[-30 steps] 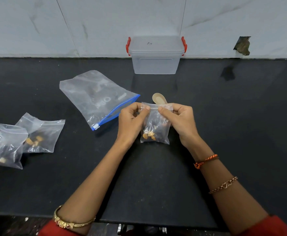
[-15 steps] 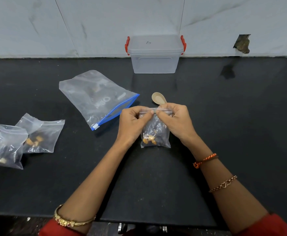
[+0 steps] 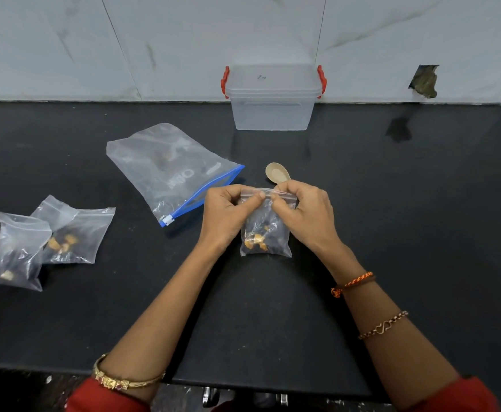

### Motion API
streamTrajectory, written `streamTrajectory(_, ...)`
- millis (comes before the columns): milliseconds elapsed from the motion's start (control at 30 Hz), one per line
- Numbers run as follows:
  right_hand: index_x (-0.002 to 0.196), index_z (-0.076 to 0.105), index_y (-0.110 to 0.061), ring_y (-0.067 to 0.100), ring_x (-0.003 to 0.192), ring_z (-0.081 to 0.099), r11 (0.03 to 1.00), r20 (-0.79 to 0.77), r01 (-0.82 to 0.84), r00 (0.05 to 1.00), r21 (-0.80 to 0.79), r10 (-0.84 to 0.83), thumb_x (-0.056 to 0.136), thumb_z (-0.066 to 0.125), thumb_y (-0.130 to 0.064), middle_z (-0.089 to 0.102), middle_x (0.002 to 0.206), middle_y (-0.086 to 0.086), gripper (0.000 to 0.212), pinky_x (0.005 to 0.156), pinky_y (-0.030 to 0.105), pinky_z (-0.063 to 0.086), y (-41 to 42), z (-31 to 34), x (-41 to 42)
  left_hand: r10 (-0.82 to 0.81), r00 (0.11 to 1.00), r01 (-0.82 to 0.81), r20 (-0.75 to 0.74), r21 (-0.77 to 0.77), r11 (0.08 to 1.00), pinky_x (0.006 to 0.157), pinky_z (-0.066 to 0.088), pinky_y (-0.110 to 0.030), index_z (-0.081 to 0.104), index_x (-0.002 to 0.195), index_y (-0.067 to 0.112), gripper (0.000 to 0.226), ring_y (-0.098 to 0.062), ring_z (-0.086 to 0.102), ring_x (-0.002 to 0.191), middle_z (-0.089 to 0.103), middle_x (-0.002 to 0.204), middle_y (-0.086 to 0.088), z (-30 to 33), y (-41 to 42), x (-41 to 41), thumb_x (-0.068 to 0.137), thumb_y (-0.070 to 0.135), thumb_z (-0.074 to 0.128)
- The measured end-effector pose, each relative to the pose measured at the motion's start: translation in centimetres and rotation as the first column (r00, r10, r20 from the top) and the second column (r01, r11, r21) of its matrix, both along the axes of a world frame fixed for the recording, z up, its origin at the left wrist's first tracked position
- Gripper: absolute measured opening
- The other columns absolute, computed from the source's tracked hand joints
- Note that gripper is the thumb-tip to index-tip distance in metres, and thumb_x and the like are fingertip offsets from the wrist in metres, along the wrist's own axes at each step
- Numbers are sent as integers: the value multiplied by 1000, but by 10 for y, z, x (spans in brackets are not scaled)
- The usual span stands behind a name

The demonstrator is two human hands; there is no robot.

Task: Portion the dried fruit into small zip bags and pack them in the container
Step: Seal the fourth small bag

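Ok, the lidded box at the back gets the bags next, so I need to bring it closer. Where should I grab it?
Take the container by its two short ends, under the red latches, one hand from each side. It stands upright against the wall with its lid on, and its clear walls look smooth, so the lid rim and clips seem the surest hold. The spoon lies in the path.

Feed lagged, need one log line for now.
hands: pinching bag top | two bags left | container lidded | spoon behind

Head-worn camera, looking forward and down, countertop (image 3: 421, 233) close below
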State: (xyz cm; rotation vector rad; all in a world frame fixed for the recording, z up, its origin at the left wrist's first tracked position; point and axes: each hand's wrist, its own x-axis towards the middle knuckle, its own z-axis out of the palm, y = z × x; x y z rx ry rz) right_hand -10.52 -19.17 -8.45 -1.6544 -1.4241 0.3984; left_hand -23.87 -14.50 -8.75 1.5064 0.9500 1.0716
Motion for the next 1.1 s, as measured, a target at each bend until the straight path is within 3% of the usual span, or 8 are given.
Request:
streamTrajectory(200, 92, 73, -21, 14, 70, 58, 999, 28, 15, 1000, -39, -14, 81, 57, -11, 61, 69, -9, 22, 60, 30, 44, -1, 3, 8, 17, 997, -15, -69, 33, 999, 68, 56, -27, 71, 80, 18, 13, -14, 67, 76, 71, 80, 0, 4, 0, 1, 84, 7, 65)
streamTrajectory(333, 98, 73, -22, 5, 60, 52, 999, 43, 6, 999, -44, -5, 84, 59, -12, 53, 57, -18, 21, 59, 29, 43, 1, 1, 14, 11, 997, -7, -83, 43, 999, 69, 56, -25, 70, 78, 21, 19, -8, 67, 77, 70, 80, 6, 5, -1, 0, 84, 5, 63)
streamTrajectory(467, 93, 73, -22, 17, 75, 66, 997, 13, 45, 999, -59, -44, 85, 62, -15, 71, 79, -4, 15, 71, 40, 54, -1, 2, 16, 46, 996, -43, -77, 40, 998, 70, 57, -30, 71, 76, 20, 15, -18, 68, 78, 71, 78, 0, 4, 3, -4, 80, 6, 68)
streamTrajectory(667, 89, 72, -20, 17, 89, 64, 985, 50, 128, 991, -112, -123, 86, 60, -12, 72, 89, -3, 15, 68, 24, 41, -2, 6, 12, 47, 996, -43, -82, 52, 998, 70, 55, -35, 69, 62, 20, 22, -24, 66, 71, 68, 63, 5, 4, 3, -2, 76, 4, 72)
streamTrajectory(767, 91, 73, -22, 14, 86, 65, 988, -22, 100, 994, -120, -103, 87, 62, -18, 71, 85, -5, 12, 70, 27, 47, -2, 4, 12, 75, 996, -72, -43, 67, 995, 70, 54, -37, 68, 60, 21, 26, -26, 65, 72, 68, 63, 4, 3, 3, -2, 76, 1, 70)
streamTrajectory(933, 81, 72, -21, 11, 74, 66, 995, -346, -92, 933, 34, 98, 79, 72, -10, 69, 75, -7, 11, 74, 31, 55, -4, 2, 21, -19, 998, 21, -57, 18, 1000, 64, 55, -25, 71, 70, 16, 15, -12, 67, 67, 70, 63, 7, 4, 1, -6, 79, 4, 68)
streamTrajectory(1000, 80, 71, -20, 13, 74, 66, 995, -365, -90, 926, 40, 98, 79, 71, -8, 68, 75, -6, 12, 74, 33, 55, -3, -1, 20, -27, 998, 26, -63, -6, 1000, 67, 54, -30, 71, 70, 15, 15, -11, 67, 66, 70, 63, 7, 5, 1, -6, 81, 5, 67)
streamTrajectory(1100, 78, 69, -20, 16, 76, 65, 999, -286, -49, 957, -12, 43, 82, 67, -8, 64, 72, -12, 12, 75, 37, 54, 0, -5, 16, 12, 994, -3, -106, 88, 996, 68, 54, -31, 71, 70, 20, 16, -10, 66, 66, 70, 63, 11, 4, -3, -5, 81, 8, 68)
